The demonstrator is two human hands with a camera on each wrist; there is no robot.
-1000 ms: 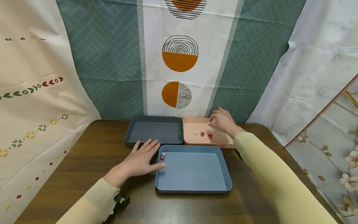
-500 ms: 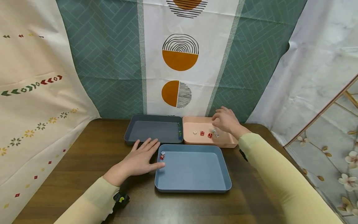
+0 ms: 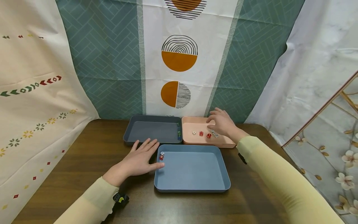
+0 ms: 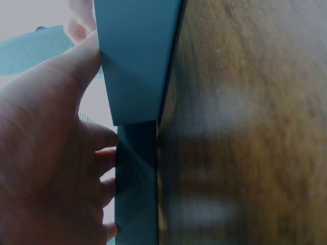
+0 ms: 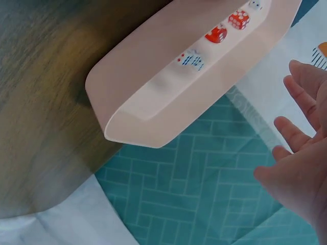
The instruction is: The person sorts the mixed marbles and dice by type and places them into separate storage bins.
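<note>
My left hand (image 3: pixel 142 160) lies with fingers spread, its thumb over the left rim of the blue tray (image 3: pixel 195 179) and its fingertips at the front of the dark grey tray (image 3: pixel 151 129). Inside the blue tray's left side sit a white die (image 3: pixel 162 153) and a red die (image 3: pixel 161 157). My right hand (image 3: pixel 221 123) hovers over the pink tray (image 3: pixel 193 122), fingers loosely bent and holding nothing. Below it, white dice (image 3: pixel 214 133) stand close together, partly covered in the head view. Two red dice (image 5: pixel 216 34) and another white die (image 3: pixel 194 133) are spaced out to their left.
Small green and blue pieces (image 3: pixel 179 132) line the dark grey tray's right wall. All three trays stand on a brown wooden table (image 3: pixel 92 155). Patterned cloth (image 3: pixel 112 62) hangs behind the table, with more cloth at both sides.
A white die that was by my right fingertips now appears among the other white dice, which stand closer together. My right hand drew right, then came back left. The left hand has stayed put.
</note>
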